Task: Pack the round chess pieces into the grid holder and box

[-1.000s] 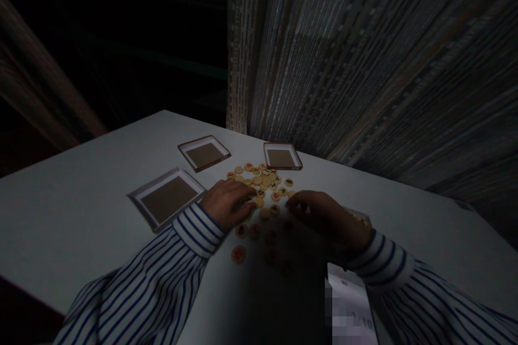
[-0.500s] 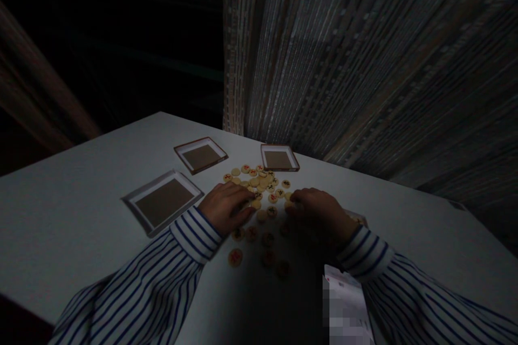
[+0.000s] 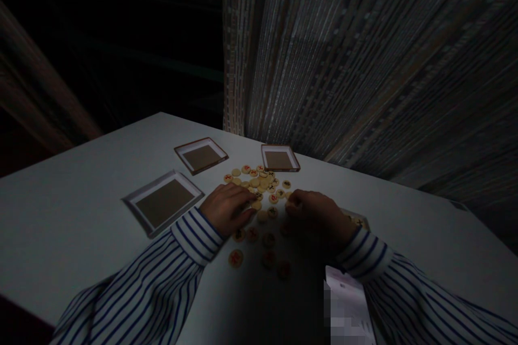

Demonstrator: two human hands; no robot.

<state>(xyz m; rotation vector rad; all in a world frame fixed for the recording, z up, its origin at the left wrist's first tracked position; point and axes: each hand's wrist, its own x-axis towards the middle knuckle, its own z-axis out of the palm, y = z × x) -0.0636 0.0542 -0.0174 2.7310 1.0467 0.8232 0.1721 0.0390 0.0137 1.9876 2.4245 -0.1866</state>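
Round wooden xiangqi pieces (image 3: 263, 183) lie in a loose pile on the white table (image 3: 101, 172), some showing red or black characters, others blank side up. My left hand (image 3: 229, 207) rests at the pile's left side, palm down, its fingers stretched and thumb apart, with a piece (image 3: 256, 205) by its fingertips. On the right side of the pile, my right hand (image 3: 315, 213) has its fingers curled in at a piece, which is mostly hidden. Several more pieces (image 3: 236, 258) lie nearer me in shadow.
Three shallow trays stand around the pile: one at left (image 3: 164, 202), one at back left (image 3: 201, 156) and one at back right (image 3: 280, 158). A box holding pieces (image 3: 359, 221) is partly behind my right wrist. A phone (image 3: 350, 302) lies at front right. A string curtain (image 3: 324, 54) hangs behind.
My right hand's fingers have curled in more tightly, and a piece that showed under its fingertips is now mostly covered. My left hand has hardly moved.
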